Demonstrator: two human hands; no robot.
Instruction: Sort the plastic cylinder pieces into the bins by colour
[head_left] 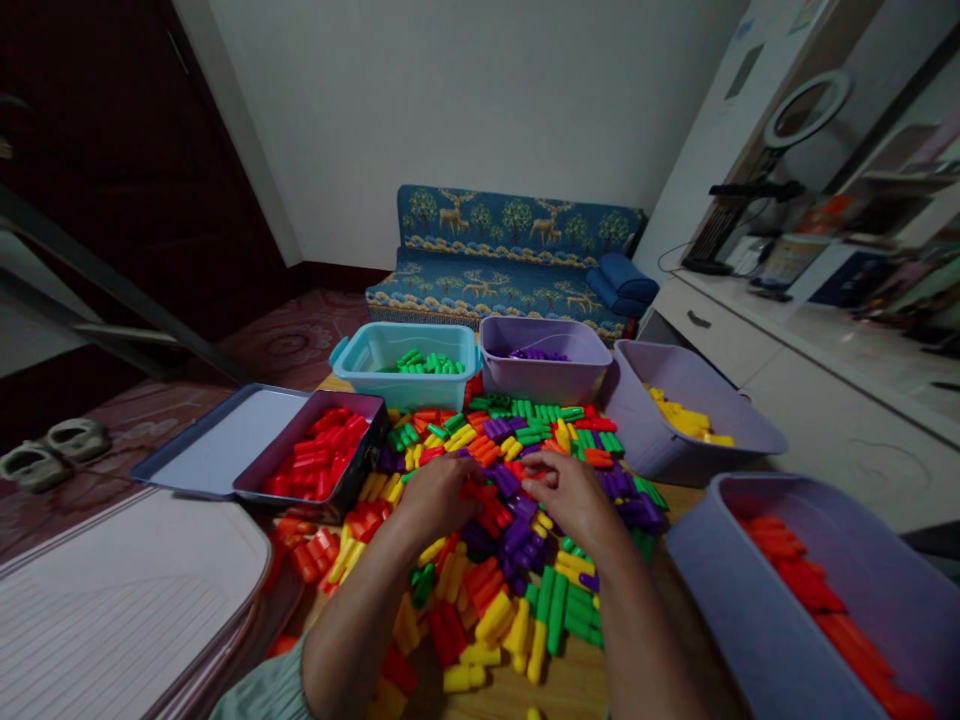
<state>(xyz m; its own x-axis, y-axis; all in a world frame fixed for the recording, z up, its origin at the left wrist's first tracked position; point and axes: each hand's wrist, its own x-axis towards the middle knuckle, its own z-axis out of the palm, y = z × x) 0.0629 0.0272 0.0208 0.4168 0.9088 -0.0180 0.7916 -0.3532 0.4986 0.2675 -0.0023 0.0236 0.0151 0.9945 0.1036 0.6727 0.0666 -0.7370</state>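
Small tube-shaped plastic pieces in red, orange, yellow, green and purple lie in a wide heap on a wooden table (570, 690). My left hand (442, 495) is over the middle of the heap, its fingers bent down and closed around red plastic pieces (472, 495); the fingertips are partly hidden. Facing it from the right, my right hand (566, 490) hovers just above the heap with curled fingers and a gap between thumb and forefinger. Purple pieces (517, 545) lie between the two hands. Nearer to me are yellow pieces (495, 618) and green pieces (556, 612).
Around the heap stand a blue tub (405, 385) with green pieces, a purple tub (544, 378) with purple ones, another tub (652, 430) with yellow, a larger bin (739, 600) with orange-red, and a lidded tin (352, 490) with red. A pale stool (135, 600) is at left.
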